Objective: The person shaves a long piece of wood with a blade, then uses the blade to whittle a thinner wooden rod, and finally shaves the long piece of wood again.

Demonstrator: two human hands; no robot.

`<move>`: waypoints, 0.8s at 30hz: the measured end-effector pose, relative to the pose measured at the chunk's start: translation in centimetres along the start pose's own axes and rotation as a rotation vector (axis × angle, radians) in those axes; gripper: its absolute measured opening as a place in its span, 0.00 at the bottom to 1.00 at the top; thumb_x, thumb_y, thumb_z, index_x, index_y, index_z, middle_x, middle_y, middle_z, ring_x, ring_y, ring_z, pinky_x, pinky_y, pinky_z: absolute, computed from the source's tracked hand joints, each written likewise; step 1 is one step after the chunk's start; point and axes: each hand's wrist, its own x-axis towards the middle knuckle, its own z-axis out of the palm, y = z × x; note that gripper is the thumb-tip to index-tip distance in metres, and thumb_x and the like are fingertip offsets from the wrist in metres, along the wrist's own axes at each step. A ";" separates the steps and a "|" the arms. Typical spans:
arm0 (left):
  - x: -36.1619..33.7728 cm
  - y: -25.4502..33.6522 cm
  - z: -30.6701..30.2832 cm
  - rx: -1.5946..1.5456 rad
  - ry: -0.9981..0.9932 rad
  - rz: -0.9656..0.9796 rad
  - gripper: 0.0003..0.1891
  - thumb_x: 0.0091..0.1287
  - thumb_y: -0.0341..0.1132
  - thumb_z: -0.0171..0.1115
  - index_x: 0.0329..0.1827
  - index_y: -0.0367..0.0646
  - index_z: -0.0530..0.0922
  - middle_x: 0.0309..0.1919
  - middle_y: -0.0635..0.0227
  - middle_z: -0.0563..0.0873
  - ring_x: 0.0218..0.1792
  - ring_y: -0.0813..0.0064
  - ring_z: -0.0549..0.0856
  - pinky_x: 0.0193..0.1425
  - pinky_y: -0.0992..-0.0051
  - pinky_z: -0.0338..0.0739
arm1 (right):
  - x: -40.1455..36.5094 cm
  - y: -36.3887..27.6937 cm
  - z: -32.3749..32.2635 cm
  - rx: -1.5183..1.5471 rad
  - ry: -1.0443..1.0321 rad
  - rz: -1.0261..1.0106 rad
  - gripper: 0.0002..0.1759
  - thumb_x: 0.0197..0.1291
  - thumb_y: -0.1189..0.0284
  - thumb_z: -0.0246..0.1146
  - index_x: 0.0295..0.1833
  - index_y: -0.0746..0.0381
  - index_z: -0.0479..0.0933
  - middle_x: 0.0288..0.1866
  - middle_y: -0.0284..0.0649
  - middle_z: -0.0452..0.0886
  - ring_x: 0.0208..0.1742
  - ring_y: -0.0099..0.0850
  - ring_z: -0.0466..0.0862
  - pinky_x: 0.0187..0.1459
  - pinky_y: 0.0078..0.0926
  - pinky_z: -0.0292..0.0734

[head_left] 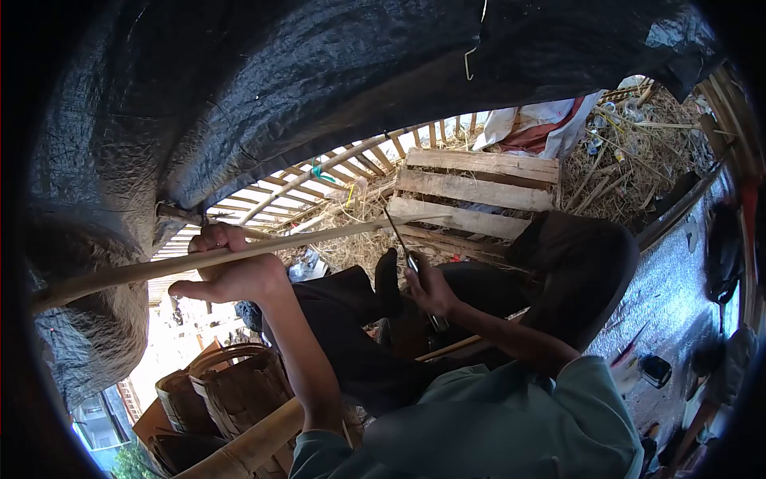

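A long, pale bamboo strip (335, 232) slants across the view, thick at the left and thin toward its right end. My left hand (254, 278) is closed around its left half, fingers curled at the far side and thumb stretched out along the near side. In my right hand (432, 290) is a knife (397, 234), its handle in my closed fingers and its slim dark blade pointing up and left. The blade overlaps the strip near the strip's thin end. Both hands are over my dark-trousered legs (582, 259).
A wooden slatted pallet (479, 191) lies ahead, with straw (622, 164) and a white-and-red sack (542, 132) beyond it. A black tarp (319, 80) hangs overhead. Woven baskets (239, 391) and a thick bamboo pole (247, 447) are at lower left.
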 end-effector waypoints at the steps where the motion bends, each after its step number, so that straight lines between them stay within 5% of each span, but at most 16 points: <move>1: 0.3 0.0 -0.7 0.077 -0.047 0.013 0.29 0.70 0.61 0.35 0.18 0.49 0.61 0.18 0.74 0.68 0.18 0.86 0.64 0.18 0.88 0.58 | 0.0 -0.9 0.1 -0.038 -0.014 -0.003 0.22 0.68 0.64 0.49 0.60 0.68 0.59 0.31 0.51 0.77 0.31 0.42 0.80 0.35 0.37 0.72; 3: 1.2 0.1 -2.6 0.230 -0.145 0.043 0.30 0.70 0.62 0.31 0.20 0.49 0.64 0.19 0.72 0.71 0.19 0.84 0.67 0.18 0.88 0.60 | 0.3 -1.9 0.9 -0.017 -0.037 -0.054 0.22 0.67 0.66 0.49 0.60 0.67 0.57 0.31 0.54 0.77 0.33 0.49 0.80 0.36 0.40 0.72; 7: 0.5 0.2 -0.8 0.294 0.001 0.074 0.29 0.70 0.62 0.30 0.22 0.49 0.64 0.15 0.73 0.68 0.21 0.81 0.69 0.19 0.85 0.63 | 1.6 -4.3 3.2 -0.032 -0.029 -0.128 0.21 0.66 0.66 0.52 0.56 0.68 0.57 0.30 0.57 0.77 0.33 0.55 0.79 0.35 0.46 0.72; 12: -0.5 -1.1 0.4 0.574 0.094 0.144 0.29 0.69 0.63 0.29 0.22 0.49 0.64 0.11 0.73 0.64 0.09 0.80 0.63 0.11 0.80 0.65 | 2.7 -5.7 3.0 -0.121 -0.002 -0.169 0.20 0.65 0.65 0.54 0.50 0.69 0.58 0.29 0.59 0.77 0.32 0.57 0.79 0.33 0.49 0.72; 15: -0.7 -0.8 -1.3 0.358 -0.071 0.016 0.30 0.69 0.63 0.28 0.23 0.49 0.64 0.10 0.73 0.62 0.08 0.81 0.63 0.08 0.80 0.61 | 3.0 -2.3 1.6 -0.150 0.028 -0.089 0.20 0.65 0.64 0.54 0.50 0.69 0.58 0.28 0.58 0.77 0.32 0.56 0.80 0.32 0.47 0.72; 19: -0.4 -0.4 -0.5 0.378 0.006 0.032 0.32 0.67 0.66 0.26 0.23 0.49 0.65 0.09 0.73 0.60 0.08 0.81 0.58 0.10 0.82 0.54 | 2.8 1.2 -0.4 -0.196 0.029 0.088 0.20 0.66 0.62 0.52 0.49 0.68 0.59 0.29 0.56 0.78 0.30 0.54 0.80 0.31 0.45 0.72; 24: -0.5 0.3 -0.5 0.380 0.048 -0.020 0.32 0.66 0.67 0.28 0.25 0.50 0.66 0.09 0.73 0.60 0.09 0.82 0.57 0.10 0.83 0.52 | 2.6 0.7 -0.5 -0.183 0.006 0.022 0.19 0.66 0.60 0.52 0.49 0.66 0.60 0.25 0.55 0.77 0.31 0.54 0.80 0.32 0.46 0.72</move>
